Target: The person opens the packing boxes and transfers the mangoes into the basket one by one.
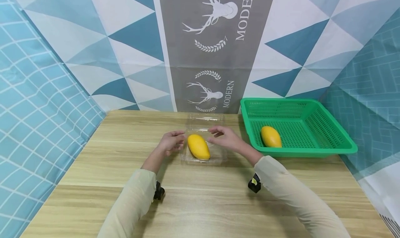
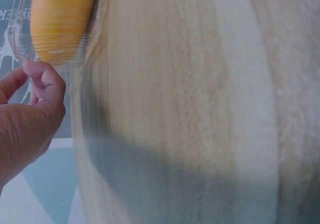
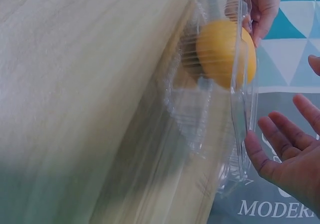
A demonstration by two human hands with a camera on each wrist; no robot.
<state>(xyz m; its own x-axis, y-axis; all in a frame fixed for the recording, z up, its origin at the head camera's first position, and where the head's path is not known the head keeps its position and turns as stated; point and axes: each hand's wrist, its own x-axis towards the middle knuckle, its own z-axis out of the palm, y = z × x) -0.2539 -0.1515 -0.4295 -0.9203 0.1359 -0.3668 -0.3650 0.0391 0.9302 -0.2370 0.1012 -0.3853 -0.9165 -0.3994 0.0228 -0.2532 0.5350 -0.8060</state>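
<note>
A yellow mango [image 1: 198, 147] lies in the lower half of a clear plastic clamshell box [image 1: 218, 158], whose lid [image 1: 207, 117] is folded back toward the wall. At the box's left side my left hand [image 1: 173, 141] pinches the rim between thumb and finger; the left wrist view shows the bent finger [image 2: 47, 82] at the edge. My right hand [image 1: 226, 138] is at the right side with its fingers spread. In the right wrist view its thumb [image 3: 257, 154] touches or nearly touches the rim, and the other fingers point away from it.
To the right, a green plastic basket [image 1: 339, 133] holds a second mango [image 1: 271, 137]. A patterned cloth [image 1: 206, 57] hangs behind the wooden table [image 1: 200, 203], with blue cloths at both sides. Small black devices [image 1: 254, 184] are worn at the wrists.
</note>
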